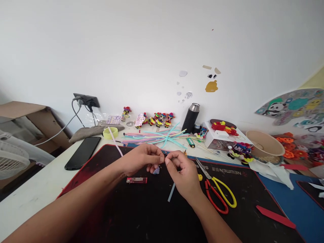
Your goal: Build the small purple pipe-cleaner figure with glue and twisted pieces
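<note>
My left hand [144,158] and my right hand [184,173] meet fingertip to fingertip above the black mat [152,216]. Both are closed in a pinch, and whatever lies between the fingertips is too small to make out. A small bluish-purple piece [156,171] shows under my left fingers; whether they hold it, I cannot tell. Below my right hand a light blue strip [171,193] sticks out, partly hidden. Under my left wrist lies a red lighter [136,180]. Scissors [219,194] with one red and one yellow handle rest right of my right hand.
Pastel fuzzy stems [149,136] lie in a pile behind the mat, near a black flask [191,118] and several small figures [162,118]. A phone [83,153] and yellow tape roll [110,133] are at left. At right are a bowl [265,143] and a red strip [275,217].
</note>
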`<state>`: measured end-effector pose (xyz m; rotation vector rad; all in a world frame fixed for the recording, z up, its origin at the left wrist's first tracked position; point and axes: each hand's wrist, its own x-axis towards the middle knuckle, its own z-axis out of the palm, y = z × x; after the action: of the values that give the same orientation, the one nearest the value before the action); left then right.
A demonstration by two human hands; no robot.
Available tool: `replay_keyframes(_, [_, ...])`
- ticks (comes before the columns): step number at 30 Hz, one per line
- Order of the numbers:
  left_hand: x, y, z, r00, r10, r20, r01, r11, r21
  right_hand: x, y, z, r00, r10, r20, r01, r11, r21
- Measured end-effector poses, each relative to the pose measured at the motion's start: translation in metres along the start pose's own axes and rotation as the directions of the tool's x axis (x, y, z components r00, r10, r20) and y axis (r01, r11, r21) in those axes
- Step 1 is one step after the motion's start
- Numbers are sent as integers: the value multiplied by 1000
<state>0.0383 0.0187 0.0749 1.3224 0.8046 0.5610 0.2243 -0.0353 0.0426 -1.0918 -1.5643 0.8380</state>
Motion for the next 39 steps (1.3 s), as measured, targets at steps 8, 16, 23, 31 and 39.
replay_keyframes(8, [-10, 9, 9, 986, 143, -87, -112, 949, 293, 1, 0, -1, 997, 76, -10, -75, 994, 77])
replay_keyframes(16, [-15, 10, 15, 941, 315, -120, -191, 793, 578, 1, 4, 1, 994, 109, 4, -109, 989, 95])
replay_keyframes(23, [-17, 12, 16, 924, 376, -68, -217, 664, 716, 0, 5, 1, 989, 142, 40, -147, 975, 168])
replay_keyframes(31, [-15, 10, 11, 876, 481, 32, -266, 425, 865, 1, 11, 3, 972, 216, 89, -232, 933, 275])
replay_keyframes(39, [-1, 2, 5, 984, 154, -86, -126, 955, 268, 5, 9, 6, 950, 301, 80, -304, 841, 448])
